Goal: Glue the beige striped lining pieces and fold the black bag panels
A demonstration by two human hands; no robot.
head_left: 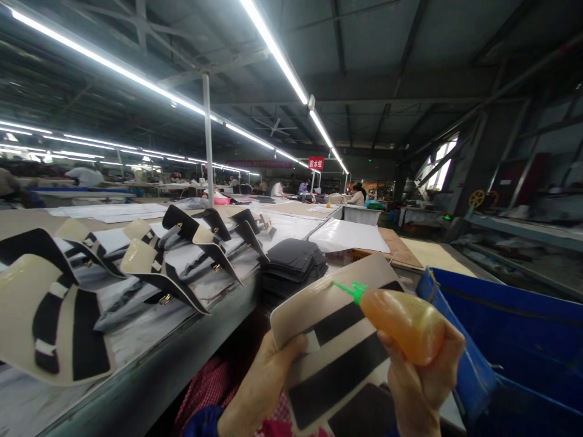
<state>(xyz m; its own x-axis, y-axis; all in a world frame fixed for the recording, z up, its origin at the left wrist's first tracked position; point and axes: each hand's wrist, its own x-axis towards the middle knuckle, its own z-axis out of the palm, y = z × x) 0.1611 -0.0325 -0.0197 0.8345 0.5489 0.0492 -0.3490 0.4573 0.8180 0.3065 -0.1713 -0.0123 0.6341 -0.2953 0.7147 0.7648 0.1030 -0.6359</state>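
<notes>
My right hand (423, 376) is wrapped round a squeeze bottle (405, 321) of amber liquid, which lies tilted with its green nozzle (353, 291) pointing left. The nozzle tip is at the surface of a beige panel (314, 297) with black strips across it; whether it touches I cannot tell. My left hand (277, 364) grips the panel's left edge, thumb on top beside a small white tab. A further dark piece (364, 413) shows at the panel's lower end. Just beyond the panel stands a stack of black sheets (291, 261).
Several bent beige-and-black panels (54, 321) with metal clasps stand on the long table (182, 340) to the left. A blue bin (510, 328) is close on my right. White sheets (348, 233) lie farther along the table. People (357, 195) sit in the background.
</notes>
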